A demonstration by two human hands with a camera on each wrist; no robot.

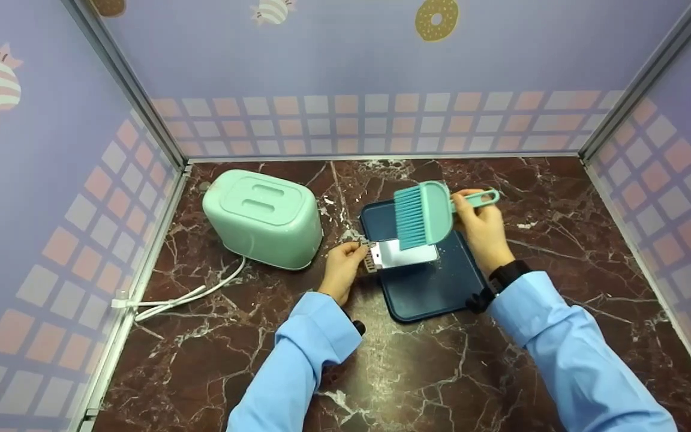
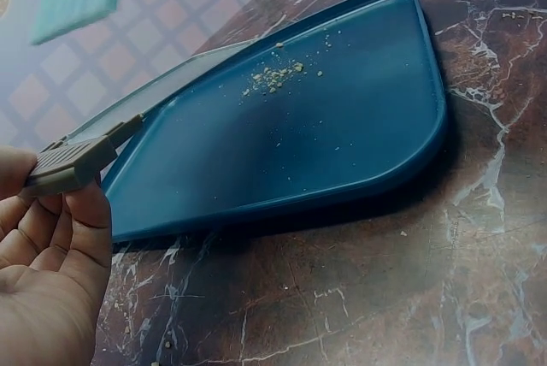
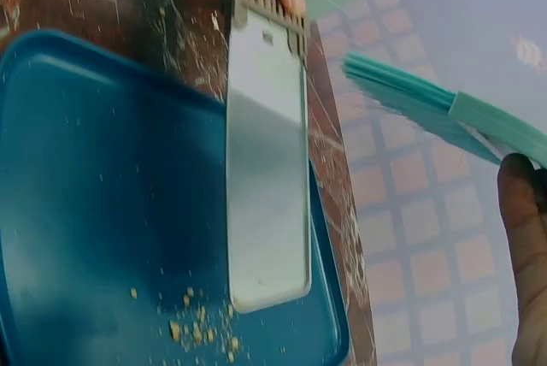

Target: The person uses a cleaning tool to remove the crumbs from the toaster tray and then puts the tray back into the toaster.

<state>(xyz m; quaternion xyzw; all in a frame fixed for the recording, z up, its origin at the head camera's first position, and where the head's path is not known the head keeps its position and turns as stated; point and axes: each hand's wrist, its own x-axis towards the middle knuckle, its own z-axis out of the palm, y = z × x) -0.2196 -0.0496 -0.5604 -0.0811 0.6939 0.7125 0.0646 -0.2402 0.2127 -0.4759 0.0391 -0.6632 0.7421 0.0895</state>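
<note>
- We locate the left hand (image 1: pixel 344 270) beside the left edge of the blue tray (image 1: pixel 435 294); its thumb and fingers pinch the slotted end (image 2: pixel 73 165) of the metal plate (image 1: pixel 405 256).
- We find the plate extended rightward from that hand, over the tray's far half, its free end toward the tray's right edge.
- We note the right hand (image 1: pixel 484 234) near the tray's far right corner, fingers closed round the handle of the brush (image 1: pixel 438 213).
- We observe the brush raised above the plate; the wrist views show its bristles apart from the metal.
- We see crumbs (image 2: pixel 275 77) on the tray, near its right edge.
- We identify a mint-green toaster (image 1: pixel 261 222) toward the back left corner of the bench (image 1: pixel 405 384); its white cable (image 1: pixel 222 283) runs to the left edge.
</note>
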